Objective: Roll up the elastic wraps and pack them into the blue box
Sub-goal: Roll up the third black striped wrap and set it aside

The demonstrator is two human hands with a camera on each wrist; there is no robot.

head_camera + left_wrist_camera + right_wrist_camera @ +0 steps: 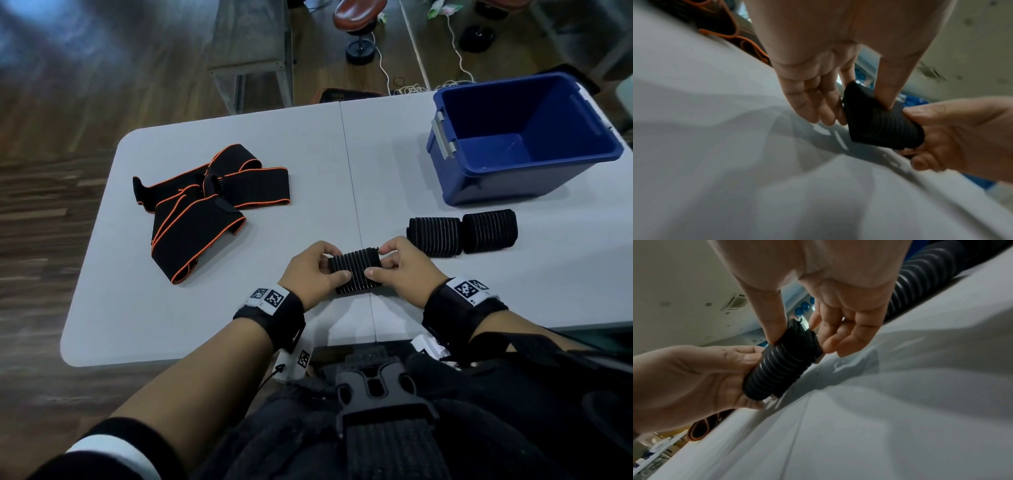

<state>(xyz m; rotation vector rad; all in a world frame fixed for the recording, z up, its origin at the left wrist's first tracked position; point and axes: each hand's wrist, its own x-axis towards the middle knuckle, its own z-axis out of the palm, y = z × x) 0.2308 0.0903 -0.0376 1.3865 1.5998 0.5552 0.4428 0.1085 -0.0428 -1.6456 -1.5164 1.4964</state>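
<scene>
Lower centre of head view: left hand point(313, 274) and right hand point(399, 265) pinch ends of striped roll point(354, 272) above desk point(239, 308) — likely keeping it tight; blue box point(513, 137) upper right, empty.

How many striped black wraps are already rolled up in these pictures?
3: one held between the left hand and right hand, two rolls side by side before the blue box, which looks empty.

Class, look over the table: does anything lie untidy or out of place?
Yes: the orange-trimmed wraps lie in a loose, tangled heap on the table's left, unrolled. Two rolls sit beside the blue box, not in it. Both hands hold a third roll.
</scene>
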